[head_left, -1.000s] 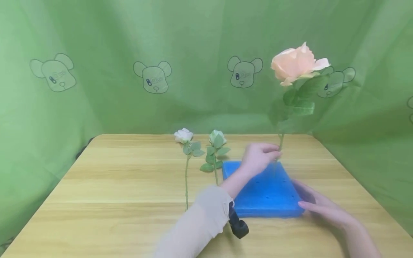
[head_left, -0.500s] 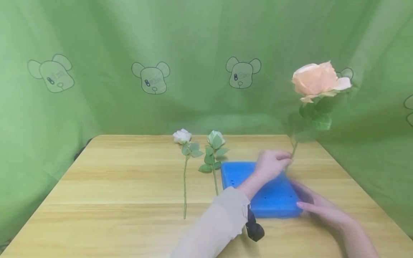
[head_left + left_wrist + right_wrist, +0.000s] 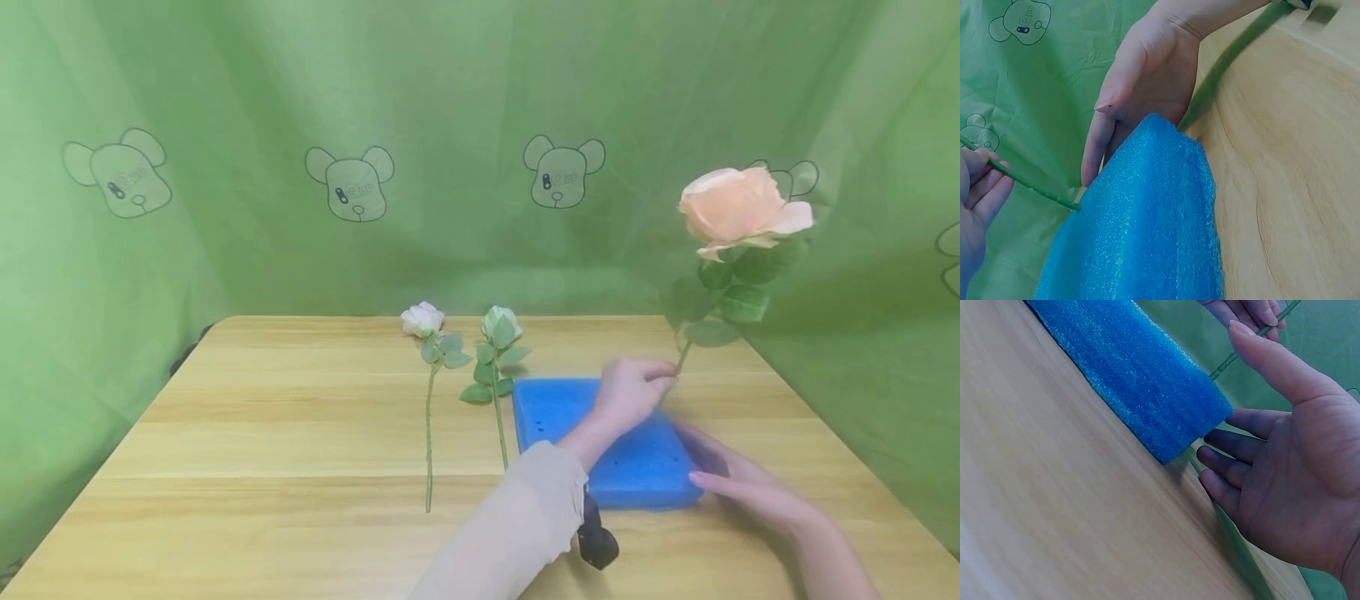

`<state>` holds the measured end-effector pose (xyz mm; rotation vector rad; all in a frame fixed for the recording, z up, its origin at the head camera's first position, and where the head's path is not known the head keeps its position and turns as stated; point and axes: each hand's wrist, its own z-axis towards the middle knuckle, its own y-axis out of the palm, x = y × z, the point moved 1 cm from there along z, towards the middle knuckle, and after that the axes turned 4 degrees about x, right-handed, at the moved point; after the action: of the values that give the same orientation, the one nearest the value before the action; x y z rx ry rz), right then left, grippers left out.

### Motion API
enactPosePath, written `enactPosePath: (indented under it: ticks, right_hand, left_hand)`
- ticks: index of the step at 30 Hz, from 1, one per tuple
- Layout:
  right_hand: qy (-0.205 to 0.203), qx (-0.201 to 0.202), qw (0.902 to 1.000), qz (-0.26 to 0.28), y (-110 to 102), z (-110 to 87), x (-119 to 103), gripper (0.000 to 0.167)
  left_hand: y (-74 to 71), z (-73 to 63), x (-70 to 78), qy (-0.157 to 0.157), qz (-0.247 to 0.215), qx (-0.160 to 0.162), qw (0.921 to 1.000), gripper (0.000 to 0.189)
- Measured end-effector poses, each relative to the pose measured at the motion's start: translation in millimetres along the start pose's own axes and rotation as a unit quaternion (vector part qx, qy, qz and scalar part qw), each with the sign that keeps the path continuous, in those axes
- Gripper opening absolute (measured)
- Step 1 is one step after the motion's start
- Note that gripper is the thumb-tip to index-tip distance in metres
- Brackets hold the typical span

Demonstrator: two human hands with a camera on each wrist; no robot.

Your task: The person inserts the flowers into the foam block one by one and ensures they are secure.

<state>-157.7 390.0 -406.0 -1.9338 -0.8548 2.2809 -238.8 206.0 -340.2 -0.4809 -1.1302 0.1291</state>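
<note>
My left hand (image 3: 633, 396) pinches the green stem of a large peach rose (image 3: 738, 208) between thumb and fingers. The bloom leans right, high above a blue foam block (image 3: 637, 475). In the left wrist view the lower end of the stem (image 3: 1041, 190) meets the block's upper face; whether it enters the foam I cannot tell. My right hand (image 3: 1310, 462) lies along the block's right side with fingers fairly straight, some fingertips touching the foam. Its thumb is near the front right corner. Small holes dot the block's top, partly hidden by my left forearm.
Left of the block, a pale pink rose (image 3: 422, 319) and a pale green-white rose (image 3: 501, 325) lie on the wooden table (image 3: 262, 433). A black object (image 3: 597, 542) hangs below the left sleeve. Green curtain (image 3: 450, 83) surrounds the table's back and sides.
My left hand has moved right with the peach rose, over the block's right part, and the bloom has come lower. The right hand stays by the block's side.
</note>
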Motion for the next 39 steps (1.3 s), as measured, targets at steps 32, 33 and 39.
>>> enactPosePath:
  ticks: [32, 33, 39]
  right_hand:
    - [0.032, 0.003, 0.9995, -0.007, -1.1, 0.6, 4.1, 0.062]
    - [0.031, 0.003, 0.9995, -0.006, -1.2, 0.5, 4.0, 0.062]
    - [0.023, 0.005, 0.9997, -0.010, -1.3, 0.1, 3.4, 0.062]
  left_hand:
    - [5.3, -1.6, -5.0, 0.017, 0.043, -0.010, 0.9989, 0.017]
    - [5.3, -1.8, -5.1, 0.017, 0.044, -0.011, 0.9988, 0.017]
    - [5.1, -2.7, -7.4, 0.020, 0.063, -0.020, 0.9976, 0.017]
